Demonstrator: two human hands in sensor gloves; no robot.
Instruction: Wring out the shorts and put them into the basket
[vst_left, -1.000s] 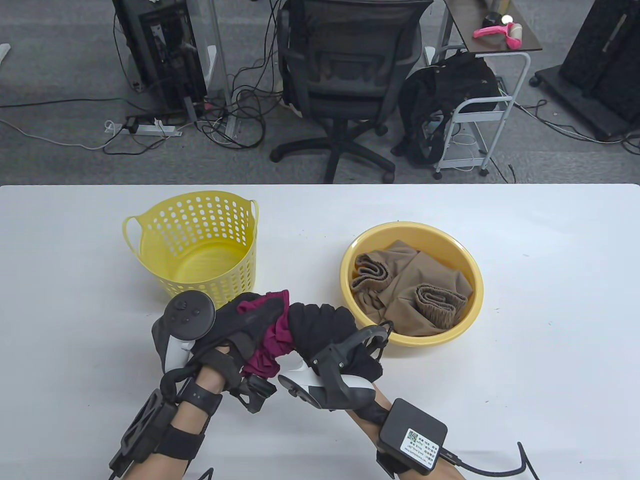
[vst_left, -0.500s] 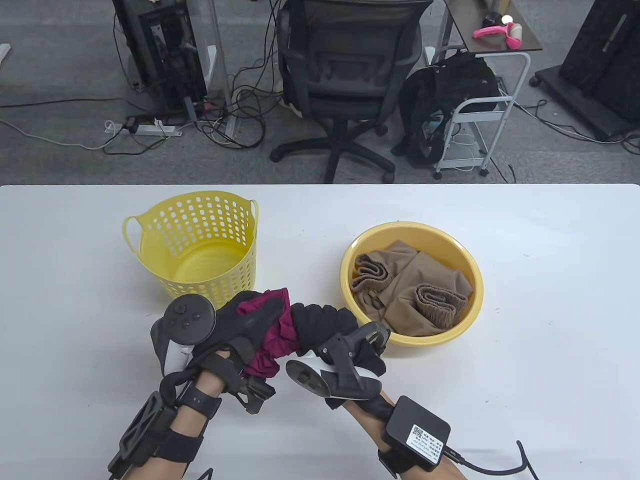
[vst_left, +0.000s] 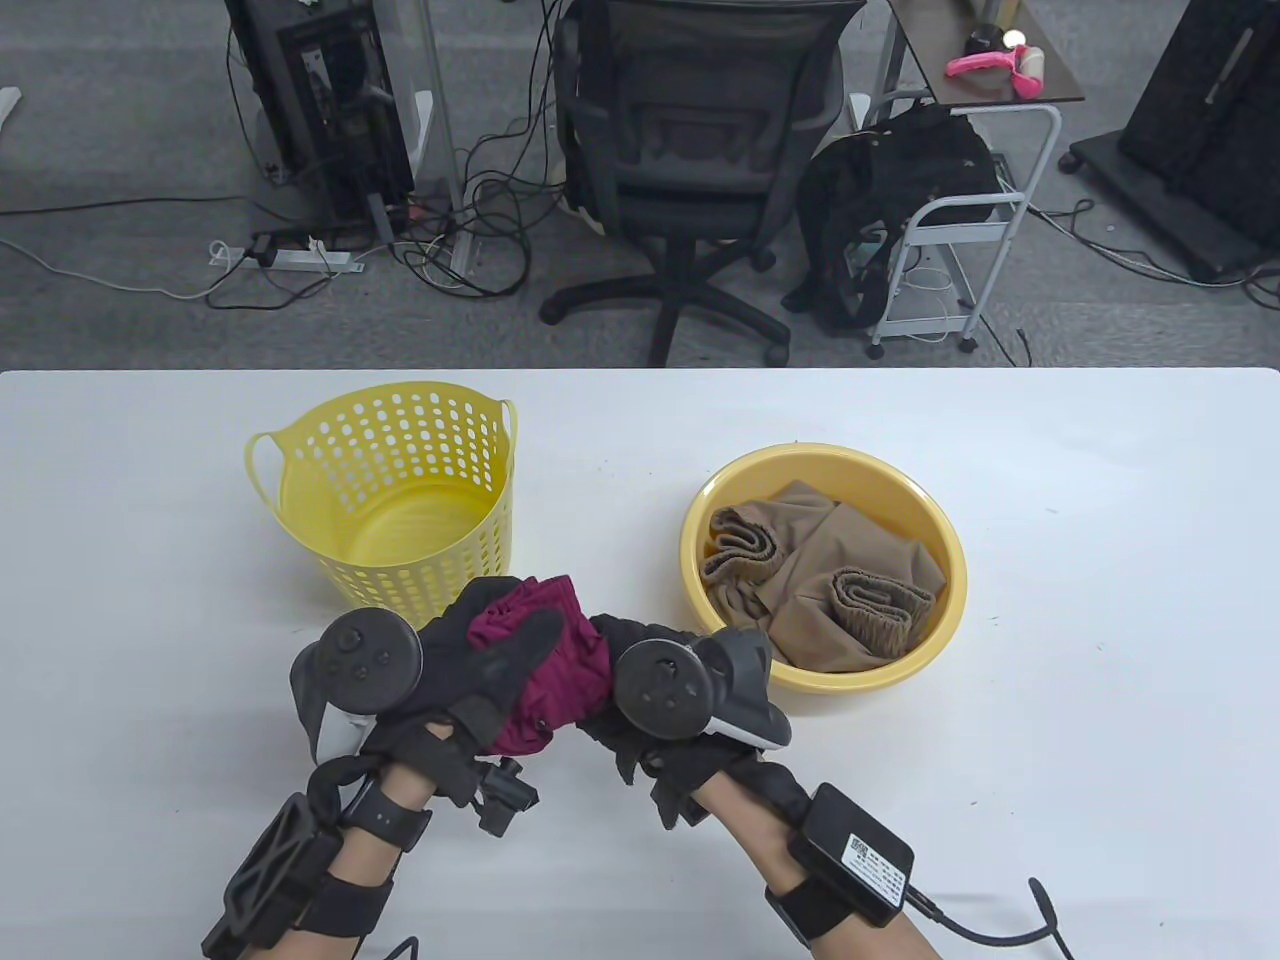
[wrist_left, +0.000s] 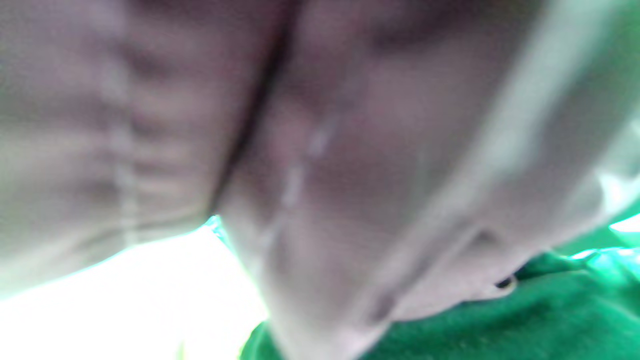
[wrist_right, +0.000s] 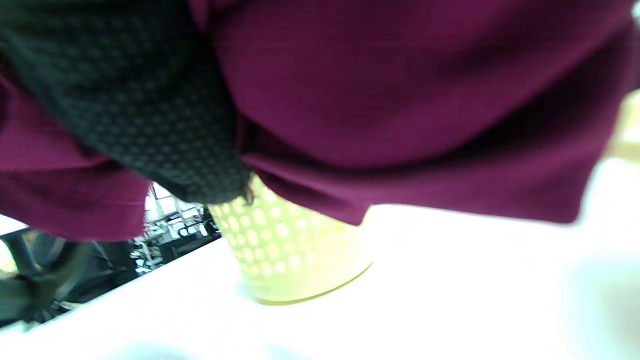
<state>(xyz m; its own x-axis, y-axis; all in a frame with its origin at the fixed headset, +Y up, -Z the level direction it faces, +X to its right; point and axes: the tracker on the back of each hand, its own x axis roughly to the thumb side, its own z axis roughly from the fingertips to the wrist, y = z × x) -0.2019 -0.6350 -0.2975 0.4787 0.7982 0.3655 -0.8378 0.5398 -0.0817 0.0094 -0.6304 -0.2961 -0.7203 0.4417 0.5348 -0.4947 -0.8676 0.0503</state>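
Maroon shorts are bunched between both hands above the table's front middle. My left hand grips their left end, its fingers wrapped over the cloth. My right hand grips the right end, its tracker facing up. The empty yellow perforated basket stands just behind my left hand. The right wrist view shows the maroon shorts close up with a gloved finger over them and the basket beyond. In the left wrist view there is only blurred cloth.
A yellow basin holding tan folded clothes sits right of my hands, close to my right hand. The white table stretches out on both sides. An office chair and a cart stand beyond the far edge.
My right hand has rolled over so its tracker faces up, and it has moved closer to the left hand. The shorts are more tightly bunched between them. Basket and basin have not moved.
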